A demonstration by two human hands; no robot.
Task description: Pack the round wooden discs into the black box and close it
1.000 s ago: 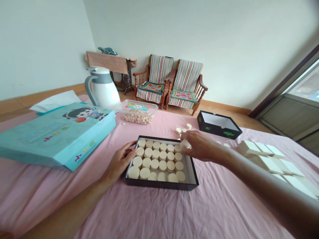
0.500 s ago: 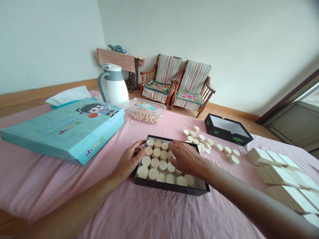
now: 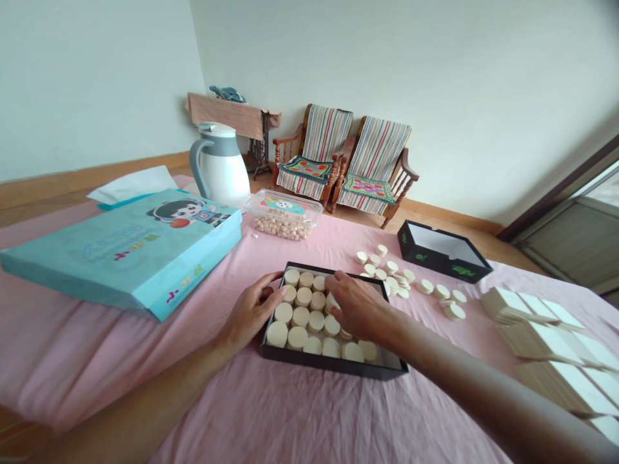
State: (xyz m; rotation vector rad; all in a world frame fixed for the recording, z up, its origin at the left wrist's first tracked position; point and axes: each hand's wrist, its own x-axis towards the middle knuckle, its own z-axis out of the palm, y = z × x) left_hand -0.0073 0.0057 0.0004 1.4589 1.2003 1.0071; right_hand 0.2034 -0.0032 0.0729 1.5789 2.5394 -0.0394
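The only view is looking forward and down from the person's head, staying close over the black box (image 3: pixel 333 365) on the pink sheet (image 3: pixel 309 419), while also taking in the wooden armchairs (image 3: pixel 319 132) against the far wall (image 3: pixel 435 96).

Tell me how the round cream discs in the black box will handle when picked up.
Each cream disc looks thick and flat, so it should sit steady on a face but may roll on edge. The matte surface suggests a fair grip. The loose discs on the pink sheet lie jumbled, so they probably shift easily when nudged.
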